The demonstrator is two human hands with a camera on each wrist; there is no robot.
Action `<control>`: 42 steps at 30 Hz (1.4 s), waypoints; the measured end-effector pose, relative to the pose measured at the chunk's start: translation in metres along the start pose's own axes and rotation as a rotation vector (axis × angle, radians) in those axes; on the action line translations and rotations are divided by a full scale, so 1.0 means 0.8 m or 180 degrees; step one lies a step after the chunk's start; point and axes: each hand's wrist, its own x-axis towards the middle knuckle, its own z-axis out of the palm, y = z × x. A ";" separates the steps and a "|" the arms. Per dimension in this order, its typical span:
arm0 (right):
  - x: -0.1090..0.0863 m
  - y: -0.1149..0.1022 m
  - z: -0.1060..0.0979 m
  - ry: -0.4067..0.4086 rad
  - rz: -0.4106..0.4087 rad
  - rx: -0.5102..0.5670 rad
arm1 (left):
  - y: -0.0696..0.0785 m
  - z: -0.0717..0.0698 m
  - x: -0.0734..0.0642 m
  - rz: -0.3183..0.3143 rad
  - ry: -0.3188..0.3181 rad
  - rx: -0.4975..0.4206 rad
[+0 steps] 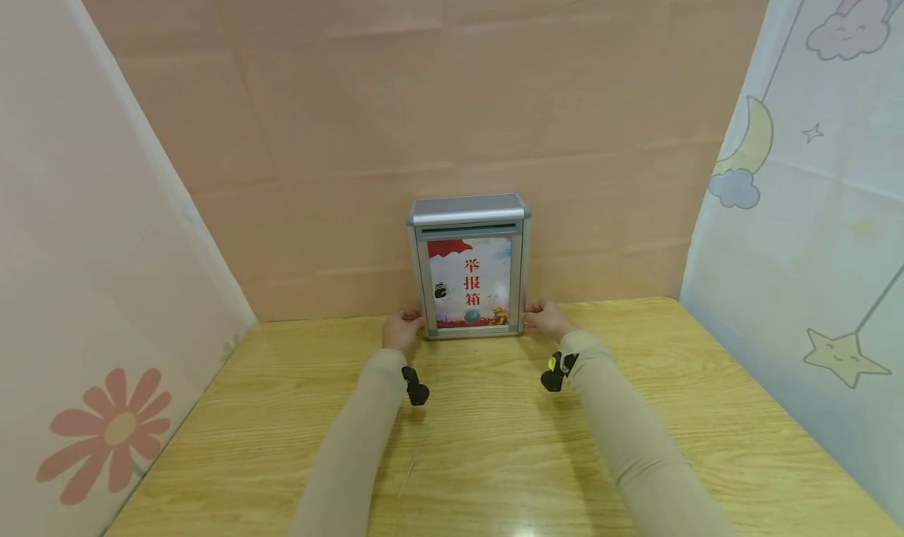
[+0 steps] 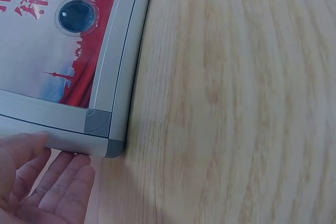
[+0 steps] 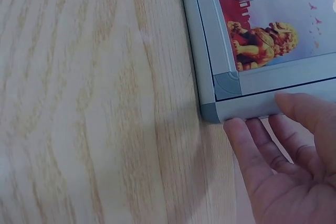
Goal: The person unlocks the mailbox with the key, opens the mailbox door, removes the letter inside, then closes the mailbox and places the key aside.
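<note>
At twelve o'clock on the worktop [image 1: 480,419], I held a silver box [image 1: 487,274]

Near the back edge, close to the peach backdrop [image 1: 339,113], the box stood upright with its front towards me. My left grip [image 1: 402,333] was at its eight o'clock, partly closed: the thumb lay against the side of the frame and the bent fingers met the edge behind it, just beside the lower corner. My right grip [image 1: 549,319] was at four o'clock, closed to much the same degree, with thumb and fingertips on the opposite side. Both had hold of the box; how firmly, I could not tell.

On its front, a dark slot [image 1: 469,229] ran across at twelve o'clock. Below was a printed panel [image 1: 497,266] with red characters, a black fitting [image 1: 441,290] at eight o'clock, a round dark disc [image 2: 79,15] at six and a golden lion [image 3: 262,43] at five.

A black device [image 1: 415,388] sat on my left wrist and a similar device [image 1: 554,374] on my right. Beyond the worktop, a pink flower [image 1: 120,429] showed at eight o'clock and a crescent moon [image 1: 761,129] at two.
</note>
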 end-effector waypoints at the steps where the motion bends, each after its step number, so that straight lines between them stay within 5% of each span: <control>1: -0.005 -0.004 0.000 -0.0040 -0.0030 -0.0007 | 0.000 -0.001 0.000 0.0005 -0.0010 0.0025; 8: -0.119 -0.143 0.049 -0.0028 0.0309 -0.0338 | -0.002 -0.007 -0.005 0.0052 -0.0136 0.0048; 24: -0.148 -0.147 0.035 -0.0351 0.0287 -0.0716 | -0.002 -0.022 -0.040 0.0237 -0.0345 0.0002; 42: -0.165 -0.152 0.035 -0.0417 0.0251 -0.0785 | -0.004 -0.027 -0.045 0.0352 -0.0409 0.0136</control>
